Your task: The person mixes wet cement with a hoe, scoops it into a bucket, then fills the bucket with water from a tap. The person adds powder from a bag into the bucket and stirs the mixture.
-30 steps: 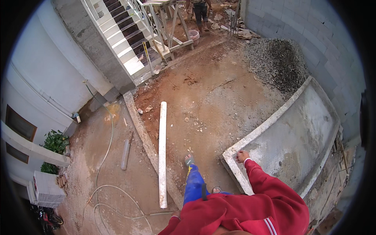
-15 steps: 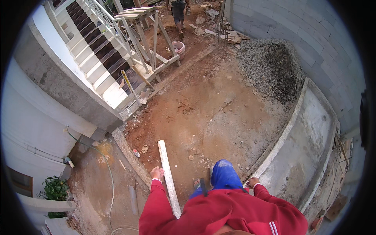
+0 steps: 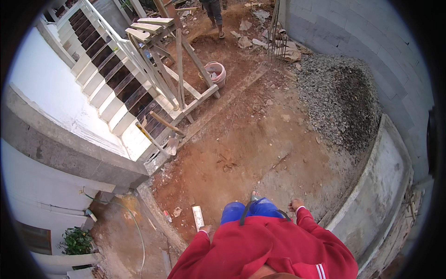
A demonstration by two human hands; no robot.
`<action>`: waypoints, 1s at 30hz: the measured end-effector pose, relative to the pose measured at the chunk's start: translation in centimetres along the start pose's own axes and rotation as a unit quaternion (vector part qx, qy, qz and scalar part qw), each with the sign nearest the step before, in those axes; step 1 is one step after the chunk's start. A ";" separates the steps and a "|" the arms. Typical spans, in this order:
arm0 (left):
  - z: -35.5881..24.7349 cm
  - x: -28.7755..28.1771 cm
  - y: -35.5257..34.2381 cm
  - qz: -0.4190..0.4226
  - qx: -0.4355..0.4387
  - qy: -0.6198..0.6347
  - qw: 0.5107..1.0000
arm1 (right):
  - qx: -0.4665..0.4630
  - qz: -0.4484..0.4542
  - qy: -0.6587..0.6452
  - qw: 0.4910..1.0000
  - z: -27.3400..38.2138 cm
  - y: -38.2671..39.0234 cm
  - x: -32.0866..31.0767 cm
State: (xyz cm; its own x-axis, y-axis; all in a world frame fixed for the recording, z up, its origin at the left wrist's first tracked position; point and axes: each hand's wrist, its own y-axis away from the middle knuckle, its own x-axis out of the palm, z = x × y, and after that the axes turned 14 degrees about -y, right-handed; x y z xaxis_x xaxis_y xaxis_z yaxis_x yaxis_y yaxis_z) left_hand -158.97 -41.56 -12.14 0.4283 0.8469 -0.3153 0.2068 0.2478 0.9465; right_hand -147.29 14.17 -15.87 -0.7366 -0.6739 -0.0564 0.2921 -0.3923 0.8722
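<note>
My left hand [image 3: 206,228] hangs low beside my left leg, in front of the white pole [image 3: 198,215], whose far end shows past it. Its fingers are too small to make out, and I cannot tell whether it touches the pole. My right hand [image 3: 295,205] is held out to the right of my knees, over the bare dirt. Its fingers are loosely bent and somewhat apart, with nothing seen in them. Both arms wear red sleeves with white cuffs. Blue trousers [image 3: 263,206] and one sandalled foot [image 3: 255,195] show between the hands.
A low concrete wall [image 3: 341,210] curves along the right, with a gravel heap [image 3: 341,100] beyond. At left are stairs [image 3: 108,69], a wooden trestle [image 3: 180,69], a pink bucket [image 3: 222,80] and a shovel [image 3: 172,145]. Another person's legs [image 3: 215,18] stand far ahead.
I have stepped forward. My right hand has swung away from the concrete wall's edge, and my left hand now overlaps the pole in view. The far person's legs have shifted.
</note>
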 end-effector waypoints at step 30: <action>-116.3 1.1 1.9 0.061 0.372 0.036 0.926 | -0.111 0.157 0.042 0.980 88.1 -37.5 56.4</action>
State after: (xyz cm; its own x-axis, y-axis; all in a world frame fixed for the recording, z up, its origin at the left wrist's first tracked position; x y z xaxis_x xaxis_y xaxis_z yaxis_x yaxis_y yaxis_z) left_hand -260.36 14.59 -2.66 0.4347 0.8827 -0.1787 0.7206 -0.2219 0.6569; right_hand -253.52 45.95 -8.94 -0.5389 -0.8289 0.1499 0.6287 -0.2773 0.7265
